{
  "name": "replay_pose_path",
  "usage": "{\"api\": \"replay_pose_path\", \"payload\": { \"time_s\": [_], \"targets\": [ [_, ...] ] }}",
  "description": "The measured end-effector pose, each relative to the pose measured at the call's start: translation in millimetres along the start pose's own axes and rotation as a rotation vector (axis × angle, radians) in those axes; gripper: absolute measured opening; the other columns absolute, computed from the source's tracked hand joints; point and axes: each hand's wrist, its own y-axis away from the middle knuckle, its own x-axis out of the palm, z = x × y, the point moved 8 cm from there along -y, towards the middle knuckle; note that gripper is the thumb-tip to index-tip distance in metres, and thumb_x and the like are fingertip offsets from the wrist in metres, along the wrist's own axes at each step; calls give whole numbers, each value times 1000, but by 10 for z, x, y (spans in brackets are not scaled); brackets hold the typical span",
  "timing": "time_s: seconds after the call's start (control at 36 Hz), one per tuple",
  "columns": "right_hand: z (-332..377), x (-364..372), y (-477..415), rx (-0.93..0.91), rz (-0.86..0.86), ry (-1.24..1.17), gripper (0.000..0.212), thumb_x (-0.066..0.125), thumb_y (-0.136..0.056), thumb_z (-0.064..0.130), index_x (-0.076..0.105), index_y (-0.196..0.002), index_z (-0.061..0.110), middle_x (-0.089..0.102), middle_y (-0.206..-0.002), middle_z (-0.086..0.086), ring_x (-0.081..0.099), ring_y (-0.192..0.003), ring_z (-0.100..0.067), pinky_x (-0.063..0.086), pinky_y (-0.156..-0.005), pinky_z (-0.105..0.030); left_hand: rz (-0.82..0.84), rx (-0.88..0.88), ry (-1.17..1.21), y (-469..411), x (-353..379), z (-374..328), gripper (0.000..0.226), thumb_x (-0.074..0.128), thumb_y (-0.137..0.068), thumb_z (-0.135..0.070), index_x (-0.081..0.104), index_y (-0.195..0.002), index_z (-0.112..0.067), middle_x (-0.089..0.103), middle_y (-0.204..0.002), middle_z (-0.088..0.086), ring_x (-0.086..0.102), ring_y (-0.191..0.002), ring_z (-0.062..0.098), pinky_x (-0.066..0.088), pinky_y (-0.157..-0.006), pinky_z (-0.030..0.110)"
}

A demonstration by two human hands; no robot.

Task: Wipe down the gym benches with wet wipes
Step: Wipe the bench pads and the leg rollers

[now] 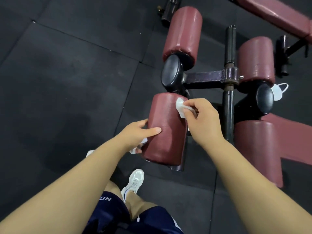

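A maroon padded roller [166, 130] of the gym bench lies in the middle of the view. My right hand [202, 119] pinches a white wet wipe [181, 106] against the roller's far right side. My left hand [140, 134] grips the roller's left side, thumb across the top, with another white wipe [139, 145] bunched under its palm. Three more maroon rollers sit around the black frame: one far left [183, 34], one far right [255, 59] and one near right [258, 151].
The black steel frame [205, 78] and an upright post [228, 102] join the rollers. A white face mask [279, 90] hangs by the right black end cap. A maroon bench pad [276, 14] crosses the top right. Dark rubber floor mats [67, 81] spread left. My white shoe [134, 182] stands below.
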Motion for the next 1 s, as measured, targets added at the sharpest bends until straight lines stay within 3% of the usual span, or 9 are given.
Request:
{"api": "replay_pose_path", "payload": {
  "time_s": [0.08, 0.17, 0.25, 0.36, 0.5, 0.64, 0.72, 0.94, 1.0],
  "targets": [
    [33, -6, -15, -28, 4, 29, 12, 58, -90, 11, 64, -96, 20, 56, -98, 8, 51, -88, -2, 35, -75, 0, -107, 132, -193, 17, -8, -123, 37, 68, -75, -55, 61, -108, -39, 58, -65, -12, 52, -52, 8, 45, -50, 23],
    [65, -26, -34, -62, -4, 63, 11, 59, -89, 10, 65, -95, 18, 56, -97, 8, 50, -90, -5, 34, -76, 0, -286, 210, -613, 90, 50, -319, 60, 58, -71, -70, 55, -109, -24, 64, -87, -8, 61, -83, 18, 51, -70, 35],
    [152, -20, -112, -131, -6, 104, 14, 57, -88, 6, 66, -97, 13, 55, -96, 5, 48, -88, -6, 32, -77, 1, -397, 194, -858, 155, 118, -415, 84, 50, -73, -75, 41, -128, -13, 62, -103, 3, 59, -95, 26, 47, -68, 34],
    [269, 104, -260, -269, 5, 177, 20, 59, -88, 6, 69, -105, 10, 56, -95, -3, 51, -89, -13, 32, -79, -6, -355, 217, -794, 190, 66, -358, 89, 45, -78, -73, 26, -146, -19, 64, -104, -1, 58, -102, 22, 49, -73, 34],
    [238, 285, -85, -401, 34, 233, 21, 62, -85, 1, 70, -103, 6, 54, -95, -5, 55, -87, -19, 40, -81, -16, -294, 269, -500, 274, -79, -244, 45, 48, -91, -47, 43, -135, -43, 65, -97, -14, 61, -81, 4, 45, -79, 24],
    [270, 441, 722, -675, 246, 165, 24, 55, -86, 7, 65, -107, 5, 49, -101, -3, 53, -90, -17, 43, -84, -19, -280, 289, -474, 258, -127, -193, 40, 47, -93, -39, 44, -131, -50, 59, -88, -16, 58, -71, -1, 44, -75, 23],
    [316, 487, 812, -817, 330, 193, 24, 50, -85, 4, 62, -106, 5, 56, -97, -11, 53, -84, -20, 46, -73, -23, -286, 293, -505, 250, -127, -188, 38, 46, -94, -40, 44, -130, -52, 64, -93, -12, 60, -81, 5, 46, -82, 25],
    [323, 330, -568, -442, 26, 327, 20, 53, -85, 4, 72, -88, 9, 54, -88, -13, 56, -76, -28, 50, -69, -42, -305, 268, -558, 219, -118, -178, 38, 45, -95, -41, 42, -131, -53, 67, -109, -9, 58, -98, 7, 43, -83, 23],
    [329, 326, -451, -476, 29, 323, 19, 52, -83, 2, 70, -89, 7, 54, -89, -14, 56, -78, -29, 51, -69, -42, -301, 266, -553, 220, -117, -177, 38, 45, -95, -41, 43, -131, -53, 66, -111, -9, 57, -104, 7, 41, -84, 23]
  ]
}}
